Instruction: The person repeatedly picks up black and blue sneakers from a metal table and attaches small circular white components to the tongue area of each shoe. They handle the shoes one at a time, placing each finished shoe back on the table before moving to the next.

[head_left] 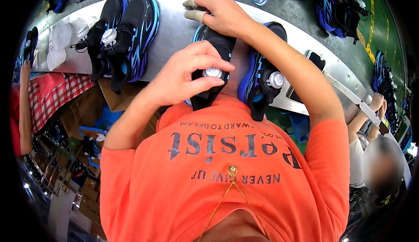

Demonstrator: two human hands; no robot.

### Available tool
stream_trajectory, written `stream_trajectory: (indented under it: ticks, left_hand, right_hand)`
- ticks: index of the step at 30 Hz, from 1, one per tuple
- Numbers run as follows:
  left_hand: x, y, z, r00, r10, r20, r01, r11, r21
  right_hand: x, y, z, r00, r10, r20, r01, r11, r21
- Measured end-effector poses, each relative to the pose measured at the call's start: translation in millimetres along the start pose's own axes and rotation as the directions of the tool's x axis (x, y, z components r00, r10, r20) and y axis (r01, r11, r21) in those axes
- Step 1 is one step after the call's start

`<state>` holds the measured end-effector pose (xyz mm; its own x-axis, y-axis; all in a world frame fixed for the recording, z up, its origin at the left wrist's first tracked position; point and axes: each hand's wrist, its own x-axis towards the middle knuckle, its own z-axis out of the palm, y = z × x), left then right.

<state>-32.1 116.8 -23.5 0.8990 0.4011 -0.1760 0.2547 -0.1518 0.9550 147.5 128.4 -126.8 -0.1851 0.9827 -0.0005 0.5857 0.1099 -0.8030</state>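
A black running shoe with blue trim sits in front of me on the metal table, toe pointing away. My left hand curls over its opening, thumb and fingers closed around a round, clear-and-silver lacing dial. Across the toe end lies my right hand, its fingers stretched out to the left and apart. Beige covers wrap two of its fingertips. Beside it, under my right forearm, stands a second black shoe with a purple-blue sole, bearing its own white dial.
Another pair of shoes stands to the left, near clear plastic pieces. A phone lies at the right of the metal table. More shoes are at the far right. Co-workers' arms show at both sides.
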Motion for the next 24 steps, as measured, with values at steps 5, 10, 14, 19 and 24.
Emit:
stream_trajectory:
  ticks: [5, 10, 14, 19, 24]
  left_hand:
    - [-1, 6, -11, 0.999, 0.029, -0.033, -0.022, 0.981, 0.193]
    - [-54, 31, 0, 0.791, -0.523, -0.318, 0.407, 0.837, -0.365]
    - [-53, 39, 19, 0.667, -0.739, 0.099, 0.494, 0.338, -0.801]
    - [-39, 30, 33, 0.680, -0.733, 0.026, 0.452, 0.391, -0.802]
    - [-44, 26, 45, 0.698, -0.716, -0.030, 0.451, 0.472, -0.757]
  right_hand:
    - [10, -9, -1, 0.999, 0.021, 0.033, -0.023, 0.997, 0.077]
    - [-2, -5, -32, 0.987, -0.023, -0.161, 0.016, 0.999, -0.046]
    - [-30, -31, -70, 0.995, 0.097, 0.003, -0.097, 0.995, -0.027]
    - [-69, -65, -85, 0.951, 0.008, 0.310, -0.133, 0.914, 0.383]
    - [-71, -77, -77, 0.932, -0.028, 0.361, -0.110, 0.928, 0.355]
